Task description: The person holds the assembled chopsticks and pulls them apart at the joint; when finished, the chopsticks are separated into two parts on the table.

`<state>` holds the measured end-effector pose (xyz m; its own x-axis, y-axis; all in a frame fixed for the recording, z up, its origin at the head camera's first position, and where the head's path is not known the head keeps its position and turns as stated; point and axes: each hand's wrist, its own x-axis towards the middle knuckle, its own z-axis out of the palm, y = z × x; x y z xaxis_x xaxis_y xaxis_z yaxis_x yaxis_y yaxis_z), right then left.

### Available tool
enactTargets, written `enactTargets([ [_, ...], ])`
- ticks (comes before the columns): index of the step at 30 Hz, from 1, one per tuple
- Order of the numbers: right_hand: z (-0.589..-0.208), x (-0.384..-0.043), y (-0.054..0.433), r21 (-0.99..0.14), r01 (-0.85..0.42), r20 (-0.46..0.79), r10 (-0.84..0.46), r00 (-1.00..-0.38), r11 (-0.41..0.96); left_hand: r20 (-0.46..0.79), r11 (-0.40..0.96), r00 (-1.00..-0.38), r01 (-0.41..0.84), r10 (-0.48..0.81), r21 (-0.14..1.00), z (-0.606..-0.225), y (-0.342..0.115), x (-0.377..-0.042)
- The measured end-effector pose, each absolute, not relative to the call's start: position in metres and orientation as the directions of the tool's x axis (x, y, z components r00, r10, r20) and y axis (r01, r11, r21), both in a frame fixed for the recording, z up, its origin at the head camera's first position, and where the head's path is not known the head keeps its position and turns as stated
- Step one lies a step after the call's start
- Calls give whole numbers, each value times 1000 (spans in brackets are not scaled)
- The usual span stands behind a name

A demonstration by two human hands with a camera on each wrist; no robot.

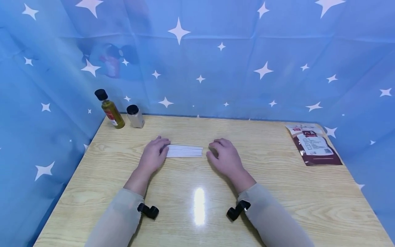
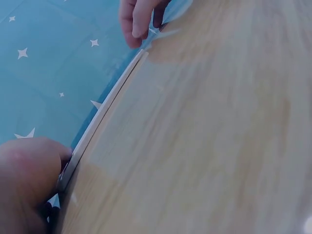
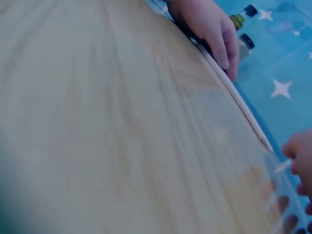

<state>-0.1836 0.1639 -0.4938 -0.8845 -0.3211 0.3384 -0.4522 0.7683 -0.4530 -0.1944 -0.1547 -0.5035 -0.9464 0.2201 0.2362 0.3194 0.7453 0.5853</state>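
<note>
A flat bundle of slim white strips (image 1: 185, 151), lined up side by side, lies on the wooden table in front of me. At its left end my left hand (image 1: 153, 154) grips it, thumb on the near side and fingers toward the far side; that end is hidden under the hand. My right hand (image 1: 226, 157) rests just past the bundle's right end, its fingers loosely bent with nothing in them. In the left wrist view the bundle (image 2: 105, 114) appears edge-on as a low, pale band between both hands.
At the back left corner stand an oil bottle (image 1: 113, 113) with a black cap and a small black-lidded jar (image 1: 135, 118). A maroon and white food pouch (image 1: 316, 145) lies at the back right. Blue star-printed cloth (image 1: 216, 68) hangs behind the wooden table (image 1: 277, 192).
</note>
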Motion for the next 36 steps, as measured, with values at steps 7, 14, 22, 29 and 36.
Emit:
enactTargets([
  [7,-497,-188,136,-380,-449,424,-279,-862,809,254,752,-941,332,223,569,-503,-156,-195],
  [14,-494,-189,116,-420,-411,428,-223,-876,809,249,760,-944,322,216,564,-502,-156,-194],
  [22,-497,-190,111,-584,-279,306,-112,-945,763,229,755,-949,310,215,577,-502,-155,-192],
  [29,-498,-191,111,-599,-225,235,-100,-967,768,242,749,-949,310,204,586,-502,-155,-191],
  [36,-500,-191,112,-593,-248,224,-139,-965,766,309,711,-941,309,135,632,-506,-157,-191],
])
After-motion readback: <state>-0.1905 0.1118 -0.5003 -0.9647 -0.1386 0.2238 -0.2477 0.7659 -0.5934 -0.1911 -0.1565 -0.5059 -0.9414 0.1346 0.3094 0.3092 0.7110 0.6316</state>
